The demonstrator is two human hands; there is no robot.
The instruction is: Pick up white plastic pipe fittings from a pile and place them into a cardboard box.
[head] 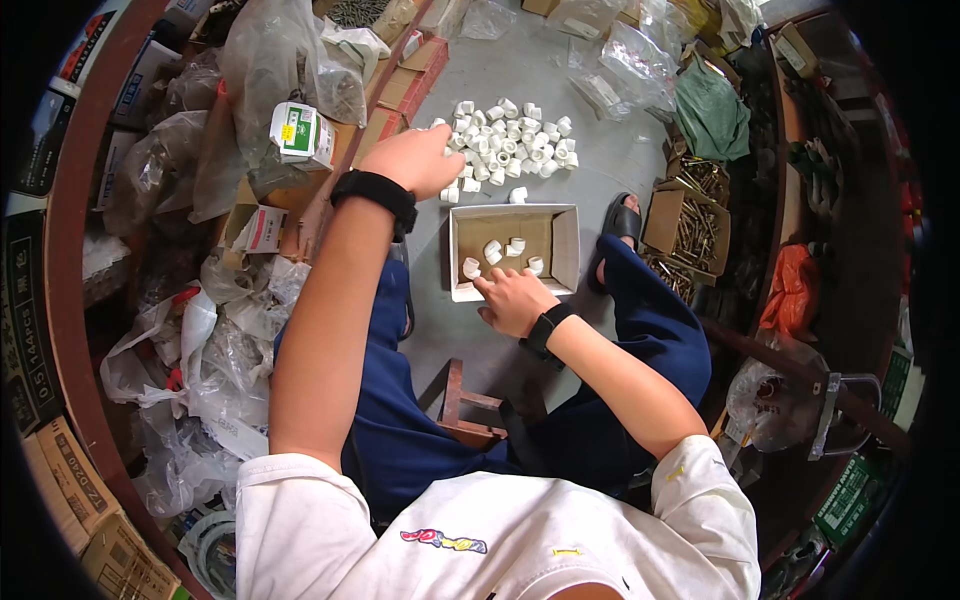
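Note:
White plastic pipe elbows (510,146) lie in a loose pile on the grey floor. My left hand (421,161) is at the pile's left edge, fingers curled towards the fittings; whether it grips one is hidden. Below the pile stands an open cardboard box (571,240) with white walls, several elbows lying apart inside. My right hand (516,301) reaches over the near wall of the box, thumb and fingers apart with no fitting seen between them. Its fingertips are beside a white elbow (471,268) at the box's left and just below another elbow (535,264) at its right.
Shelving with plastic bags (262,60) and cartons runs along the left. At right, an open carton of brass-coloured screws (697,232) stands near my sandalled foot (624,217). Clear plastic bags (637,60) lie beyond the pile. A small reddish-brown stool (472,431) is between my legs.

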